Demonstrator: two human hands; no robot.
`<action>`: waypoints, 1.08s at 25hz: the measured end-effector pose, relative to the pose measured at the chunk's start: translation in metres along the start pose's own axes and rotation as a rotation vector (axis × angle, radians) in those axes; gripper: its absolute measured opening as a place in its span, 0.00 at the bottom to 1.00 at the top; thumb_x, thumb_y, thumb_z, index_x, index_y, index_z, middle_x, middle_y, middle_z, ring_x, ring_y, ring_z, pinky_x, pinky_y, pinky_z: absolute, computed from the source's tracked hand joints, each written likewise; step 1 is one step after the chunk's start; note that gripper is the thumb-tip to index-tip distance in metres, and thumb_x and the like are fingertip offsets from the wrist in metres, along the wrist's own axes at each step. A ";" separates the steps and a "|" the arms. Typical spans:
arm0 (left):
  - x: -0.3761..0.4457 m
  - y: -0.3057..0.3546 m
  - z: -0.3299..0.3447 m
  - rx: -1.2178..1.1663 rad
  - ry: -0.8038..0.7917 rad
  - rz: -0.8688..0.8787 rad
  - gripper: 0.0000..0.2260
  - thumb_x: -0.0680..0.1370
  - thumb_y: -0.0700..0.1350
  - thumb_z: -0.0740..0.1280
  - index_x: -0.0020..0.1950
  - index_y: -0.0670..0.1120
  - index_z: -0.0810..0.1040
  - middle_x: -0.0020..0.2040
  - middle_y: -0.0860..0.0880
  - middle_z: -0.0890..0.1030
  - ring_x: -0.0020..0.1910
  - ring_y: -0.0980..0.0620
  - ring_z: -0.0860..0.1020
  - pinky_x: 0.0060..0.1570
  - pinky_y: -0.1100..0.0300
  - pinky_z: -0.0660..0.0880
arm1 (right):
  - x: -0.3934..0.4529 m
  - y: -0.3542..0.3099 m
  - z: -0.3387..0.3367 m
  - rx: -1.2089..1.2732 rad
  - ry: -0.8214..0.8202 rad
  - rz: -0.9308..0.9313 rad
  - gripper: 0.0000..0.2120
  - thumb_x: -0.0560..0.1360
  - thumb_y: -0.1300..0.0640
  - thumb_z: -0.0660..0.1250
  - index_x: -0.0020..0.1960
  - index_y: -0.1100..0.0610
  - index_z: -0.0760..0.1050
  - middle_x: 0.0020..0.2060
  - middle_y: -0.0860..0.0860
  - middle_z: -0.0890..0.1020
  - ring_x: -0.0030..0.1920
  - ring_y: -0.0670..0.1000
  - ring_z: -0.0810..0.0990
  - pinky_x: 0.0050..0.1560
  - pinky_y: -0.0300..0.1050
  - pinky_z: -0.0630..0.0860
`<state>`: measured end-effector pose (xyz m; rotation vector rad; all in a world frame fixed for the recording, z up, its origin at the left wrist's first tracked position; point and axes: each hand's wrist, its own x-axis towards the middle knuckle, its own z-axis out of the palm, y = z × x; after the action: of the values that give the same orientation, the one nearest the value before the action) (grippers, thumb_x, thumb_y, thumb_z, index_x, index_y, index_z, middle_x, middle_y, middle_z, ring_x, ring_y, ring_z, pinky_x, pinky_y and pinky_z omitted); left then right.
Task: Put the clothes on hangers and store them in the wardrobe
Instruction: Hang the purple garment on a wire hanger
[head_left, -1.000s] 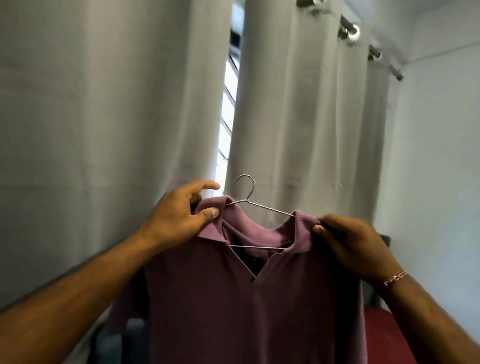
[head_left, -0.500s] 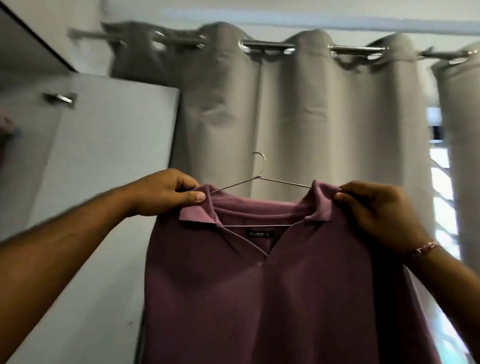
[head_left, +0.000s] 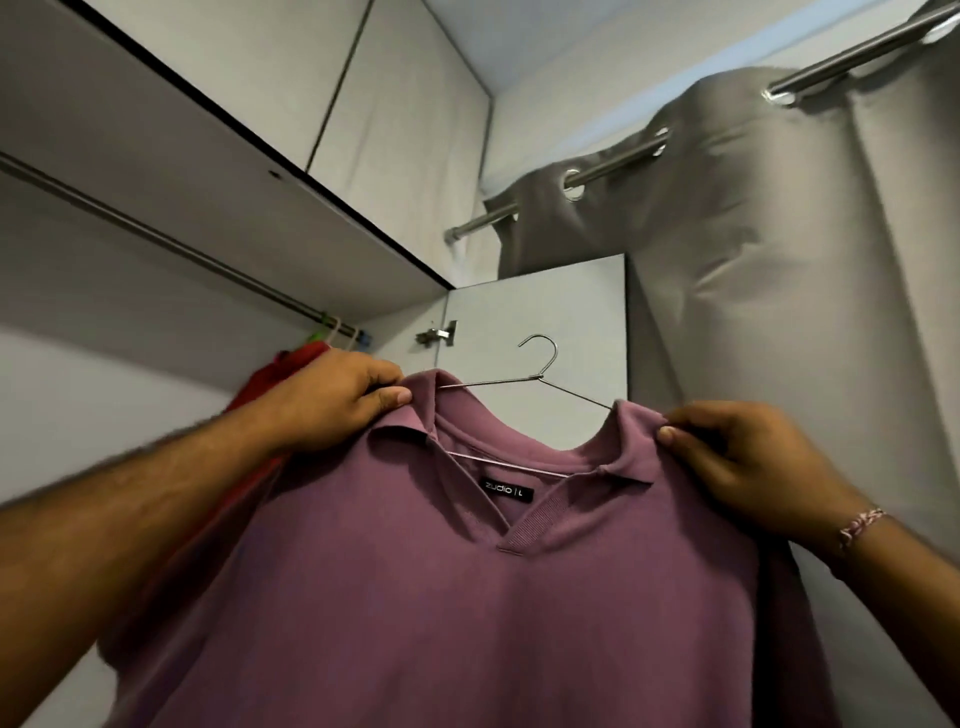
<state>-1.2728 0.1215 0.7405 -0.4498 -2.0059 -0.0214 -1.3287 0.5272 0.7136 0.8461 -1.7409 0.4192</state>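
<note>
A mauve polo shirt (head_left: 467, 597) hangs on a thin wire hanger (head_left: 540, 376), whose hook stands free above the collar. My left hand (head_left: 332, 400) pinches the shirt's left shoulder by the collar. My right hand (head_left: 737, 462) pinches the right side of the collar. The open wardrobe (head_left: 156, 270) is at the left, with a metal hanging rail (head_left: 171, 249) under its top shelf. The shirt is held in front of the wardrobe opening, below the rail and to its right.
A red garment (head_left: 291, 366) hangs at the rail's right end, partly behind my left hand. The open wardrobe door (head_left: 582, 322) stands behind the hanger. A grey curtain (head_left: 779, 291) on a steel rod (head_left: 613, 166) fills the right side.
The view has swung left from the window and curtain to the open wardrobe. Both hands carried the shirt on its hanger along, keeping their hold at the collar.
</note>
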 end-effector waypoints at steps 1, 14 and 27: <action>0.002 -0.011 0.000 0.048 0.017 -0.018 0.24 0.78 0.65 0.56 0.47 0.47 0.81 0.41 0.52 0.83 0.42 0.54 0.80 0.45 0.51 0.76 | 0.013 0.003 0.017 0.011 0.005 -0.002 0.10 0.80 0.47 0.66 0.39 0.41 0.78 0.34 0.33 0.81 0.38 0.37 0.80 0.38 0.40 0.73; -0.032 -0.189 0.022 0.622 -0.080 -0.563 0.12 0.80 0.53 0.66 0.63 0.54 0.80 0.58 0.53 0.83 0.53 0.52 0.81 0.55 0.52 0.80 | 0.179 -0.103 0.239 -0.271 0.052 -0.174 0.09 0.81 0.48 0.63 0.58 0.47 0.78 0.50 0.54 0.83 0.49 0.60 0.82 0.44 0.48 0.75; -0.003 -0.358 0.054 0.777 -0.090 -0.323 0.10 0.76 0.52 0.62 0.53 0.51 0.78 0.49 0.49 0.81 0.47 0.45 0.79 0.48 0.52 0.76 | 0.354 -0.207 0.447 -0.404 0.252 0.051 0.08 0.79 0.54 0.64 0.52 0.54 0.81 0.45 0.55 0.84 0.47 0.61 0.84 0.40 0.49 0.72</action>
<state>-1.4334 -0.2005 0.7765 0.3727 -1.9722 0.5656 -1.5345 -0.0226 0.8664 0.4391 -1.5420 0.1866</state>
